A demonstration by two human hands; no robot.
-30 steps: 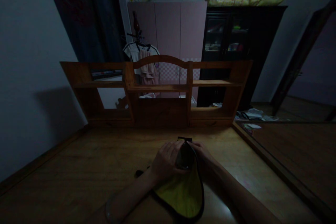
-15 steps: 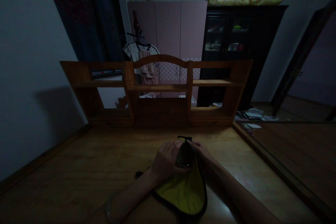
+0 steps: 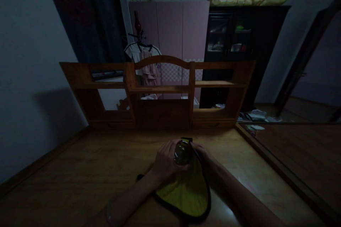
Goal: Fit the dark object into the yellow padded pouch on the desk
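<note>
My left hand is wrapped round a clear drinking glass, whose round end faces me. A yellow cloth with a black border hangs beneath and beside the glass, its wide part spread toward me over the tabletop. At the glass's right side my right hand is closed on the cloth's edge; its fingertips are partly hidden behind the fabric. A black end of the cloth rises just beyond the glass, between the two hands.
Along the back of the wooden tabletop stands a wooden shelf unit. A white wall borders the left side. Behind the shelf are a pink wardrobe, hanging clothes and a dark cabinet.
The glass has shifted slightly left and tilted, so its round end shows more fully. My left hand moved with it; my right hand stays on the cloth's edge.
</note>
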